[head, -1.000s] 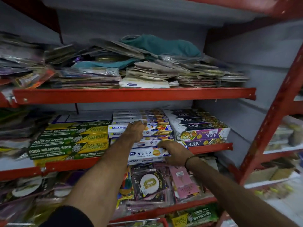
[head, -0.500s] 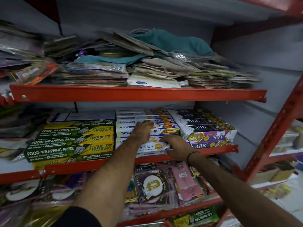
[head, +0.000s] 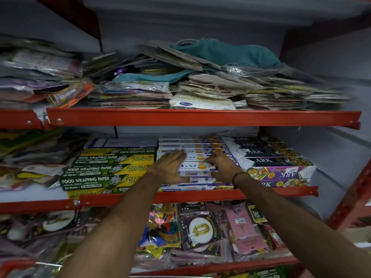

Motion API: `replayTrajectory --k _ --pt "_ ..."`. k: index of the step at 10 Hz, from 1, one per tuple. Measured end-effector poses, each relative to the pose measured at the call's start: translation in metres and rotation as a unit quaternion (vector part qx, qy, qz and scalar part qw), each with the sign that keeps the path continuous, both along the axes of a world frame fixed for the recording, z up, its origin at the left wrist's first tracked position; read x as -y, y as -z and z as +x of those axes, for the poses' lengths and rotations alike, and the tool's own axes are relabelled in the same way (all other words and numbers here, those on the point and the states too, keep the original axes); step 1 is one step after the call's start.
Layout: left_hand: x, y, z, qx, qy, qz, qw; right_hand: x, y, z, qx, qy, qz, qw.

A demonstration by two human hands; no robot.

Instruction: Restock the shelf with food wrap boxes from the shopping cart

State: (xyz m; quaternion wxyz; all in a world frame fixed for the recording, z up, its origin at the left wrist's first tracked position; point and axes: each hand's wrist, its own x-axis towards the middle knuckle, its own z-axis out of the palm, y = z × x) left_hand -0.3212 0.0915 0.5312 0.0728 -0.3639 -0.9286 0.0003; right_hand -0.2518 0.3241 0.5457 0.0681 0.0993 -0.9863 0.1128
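Observation:
A stack of white Freshwrapp food wrap boxes [head: 192,146] lies in the middle of the red-edged middle shelf [head: 200,194]. My left hand [head: 170,167] rests flat on the stack's left part, fingers spread and thumb out along a lower box. My right hand [head: 222,167], with a dark band on the wrist, has bent fingers touching the white boxes on the right part. Neither hand lifts a box. Green and yellow Double Diamond boxes [head: 104,169] sit to the left. Dark and purple ARK boxes [head: 277,173] sit to the right. The shopping cart is out of view.
The upper shelf [head: 200,117] holds piles of flat packets and a teal cloth bag [head: 226,51]. The shelf below holds foil balloon packets [head: 202,229] and pink cards. A red upright post [head: 353,199] stands at the right. Loose packets crowd the left side.
My right hand has moved up from the shelf's front edge onto the white stack, closer to my left hand. The front white box now sits further in.

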Motion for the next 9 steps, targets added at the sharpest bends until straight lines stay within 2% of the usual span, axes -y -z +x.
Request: replayTrajectory --k 1,2,4,7,8,9 --pt "-0.001 0.015 0.003 -0.027 -0.006 -0.032 0.999 -0.002 0.008 -0.003 -0.005 0.003 0.000 1.000" --pt "-0.003 0.020 0.003 -0.035 -0.027 -0.026 0.999 -0.008 0.018 -0.004 -0.015 0.006 0.044 0.999" --pt "-0.012 0.016 -0.006 0.013 -0.061 -0.037 0.997 -0.021 0.037 -0.008 -0.025 0.004 0.124 0.992" --pt "-0.024 0.021 -0.011 -0.016 -0.110 -0.023 0.994 -0.025 0.048 -0.013 -0.065 0.021 0.131 0.989" --pt "-0.024 0.015 0.000 -0.038 -0.135 -0.023 0.990 -0.023 0.046 -0.007 -0.077 0.019 0.130 0.988" --pt "-0.030 0.016 0.033 -0.166 -0.137 0.001 0.977 -0.029 0.039 0.010 -0.141 0.024 0.141 0.980"
